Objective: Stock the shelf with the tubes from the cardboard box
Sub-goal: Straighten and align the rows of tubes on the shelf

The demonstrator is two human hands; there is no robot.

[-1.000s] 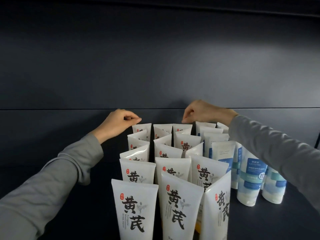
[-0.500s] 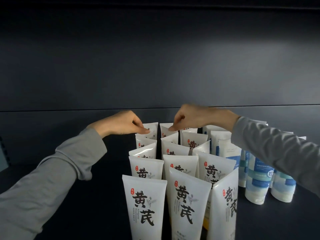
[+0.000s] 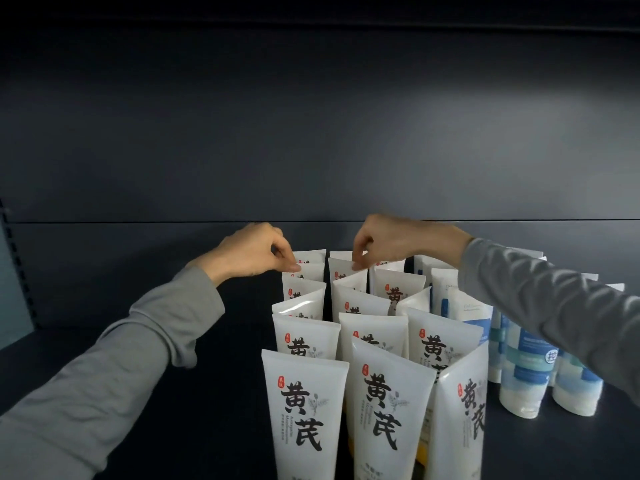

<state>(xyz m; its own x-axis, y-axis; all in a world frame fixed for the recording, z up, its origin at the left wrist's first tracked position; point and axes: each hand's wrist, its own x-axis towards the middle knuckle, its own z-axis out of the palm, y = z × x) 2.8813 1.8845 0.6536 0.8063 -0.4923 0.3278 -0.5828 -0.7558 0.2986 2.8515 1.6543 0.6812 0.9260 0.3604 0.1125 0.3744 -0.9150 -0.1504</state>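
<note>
While both arms reach to the back of the dark shelf (image 3: pixel 173 427), each of the hands grips the flat, crimped top of one white tube. The left hand (image 3: pixel 252 252) pinches the top edge of a left-row tube (image 3: pixel 311 272) between thumb and forefinger, with the other fingers curled in. That tube is second from the back in its row. The right hand (image 3: pixel 394 237) pinches a middle-row tube (image 3: pixel 341 270) at its top edge in the same way, and one more tube stands just behind it. Both pinched tubes stand upright among their neighbours. Their lower ends are hidden, so I cannot tell whether they rest on the shelf.

The white tubes (image 3: pixel 304 410) stand in three close rows running from the front of the shelf to the back, most of them touching the next one. Each carries large black characters and a small red mark. The front tube of the right row (image 3: pixel 460 420) is turned at an angle, so its print faces partly sideways.

Just beside this block, to the right, blue-and-white tubes (image 3: pixel 526 372) stand cap-down in rows of their own. The right sleeve (image 3: pixel 554 306) hides part of them. The left sleeve (image 3: pixel 121 358) crosses bare shelf to the left of the white rows; both sleeves are grey. Behind everything rises a dark back panel (image 3: pixel 311 133), with a thin seam running across it just above the hands. A slotted upright (image 3: pixel 15 265) shows at the far left edge.
</note>
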